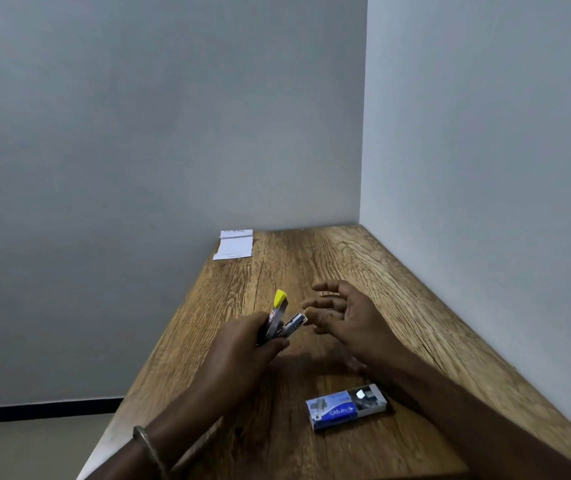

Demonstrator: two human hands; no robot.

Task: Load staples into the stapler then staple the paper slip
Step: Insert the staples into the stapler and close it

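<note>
My left hand [242, 344] grips a small stapler [282, 320] above the wooden table [311, 265]. The stapler is spread apart, its yellow-tipped top arm raised and its metal channel pointing right. Just to the right of that channel hovers my right hand [343, 313], fingers spread and relaxed; whether a staple strip sits at the fingertips I cannot tell. A blue staple box [346, 407] lies slid open near the table's front, with metal staples showing at its right end. The white paper slip [234, 244] lies at the far left corner of the table.
The table stands in a corner, with grey walls behind it and along its right side. Its left edge drops to the floor. A bangle is on my left wrist [145, 445].
</note>
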